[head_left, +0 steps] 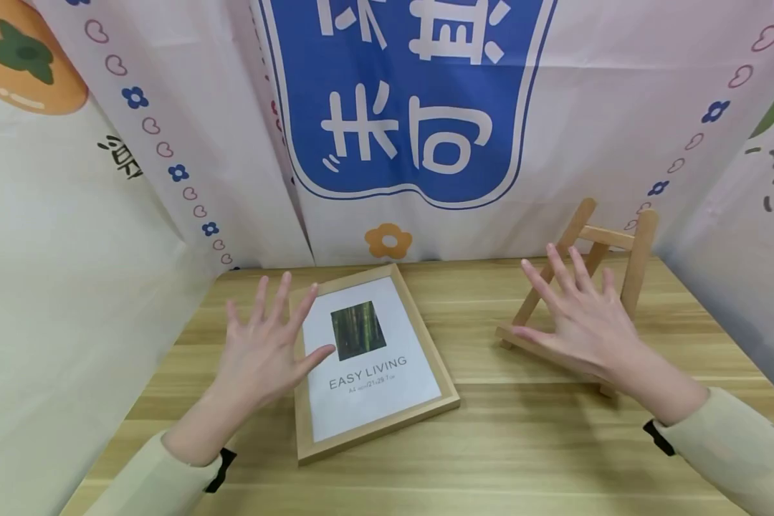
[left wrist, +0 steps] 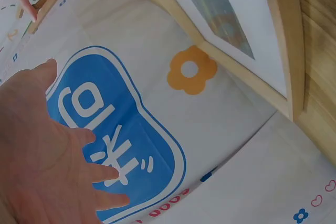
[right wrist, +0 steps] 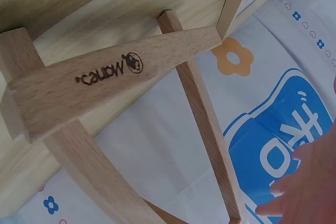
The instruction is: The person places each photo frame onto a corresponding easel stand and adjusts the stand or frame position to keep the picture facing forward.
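A picture frame (head_left: pixel 451 400) with a light wood border lies on the table, its white sheet printed "EASY LIVING" under a small dark green picture. My left hand (head_left: pixel 258 351), fingers spread, hovers over the frame's left edge and holds nothing. At the right stands a small wooden easel (head_left: pixel 638 251); its ledge (right wrist: pixel 115 72) bears a printed logo in the right wrist view. Spread out in front of the easel, my right hand (head_left: pixel 587 326) hides part of its ledge and legs. In the left wrist view, the left palm (left wrist: pixel 42 145) shows bare.
The wood-grain table (head_left: pixel 490 459) meets a white cloth backdrop (head_left: pixel 587 129) with a blue sign and an orange flower (head_left: pixel 388 241). More white cloth (head_left: pixel 71 287) closes off the left side, and another panel rises at the right.
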A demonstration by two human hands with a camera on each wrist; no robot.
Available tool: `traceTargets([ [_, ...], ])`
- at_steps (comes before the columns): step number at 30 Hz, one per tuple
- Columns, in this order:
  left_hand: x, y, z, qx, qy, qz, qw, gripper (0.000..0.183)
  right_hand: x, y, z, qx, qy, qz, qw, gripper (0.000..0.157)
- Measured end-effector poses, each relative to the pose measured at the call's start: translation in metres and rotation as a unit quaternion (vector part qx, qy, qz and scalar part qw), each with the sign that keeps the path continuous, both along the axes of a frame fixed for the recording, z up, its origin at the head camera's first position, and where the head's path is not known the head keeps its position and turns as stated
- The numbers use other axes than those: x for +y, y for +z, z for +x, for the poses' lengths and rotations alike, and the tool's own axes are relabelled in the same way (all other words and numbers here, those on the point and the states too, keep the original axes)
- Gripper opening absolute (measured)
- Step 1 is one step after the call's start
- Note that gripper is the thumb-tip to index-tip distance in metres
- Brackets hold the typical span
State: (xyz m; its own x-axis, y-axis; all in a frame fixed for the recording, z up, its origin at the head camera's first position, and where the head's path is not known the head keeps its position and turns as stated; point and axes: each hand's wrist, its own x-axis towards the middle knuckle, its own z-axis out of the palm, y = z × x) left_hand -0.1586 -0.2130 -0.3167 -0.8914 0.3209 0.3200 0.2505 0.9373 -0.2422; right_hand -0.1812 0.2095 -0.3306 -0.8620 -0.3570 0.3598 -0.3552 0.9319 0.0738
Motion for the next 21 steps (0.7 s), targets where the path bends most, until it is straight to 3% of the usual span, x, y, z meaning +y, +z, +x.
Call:
traceTargets([
  [21,-0.04,-0.009,0.006,-0.006,0.045,0.01,0.9989,0.085,-0.036,0.009,-0.032,-0.013,0.036,0.016,0.999,0.091],
])
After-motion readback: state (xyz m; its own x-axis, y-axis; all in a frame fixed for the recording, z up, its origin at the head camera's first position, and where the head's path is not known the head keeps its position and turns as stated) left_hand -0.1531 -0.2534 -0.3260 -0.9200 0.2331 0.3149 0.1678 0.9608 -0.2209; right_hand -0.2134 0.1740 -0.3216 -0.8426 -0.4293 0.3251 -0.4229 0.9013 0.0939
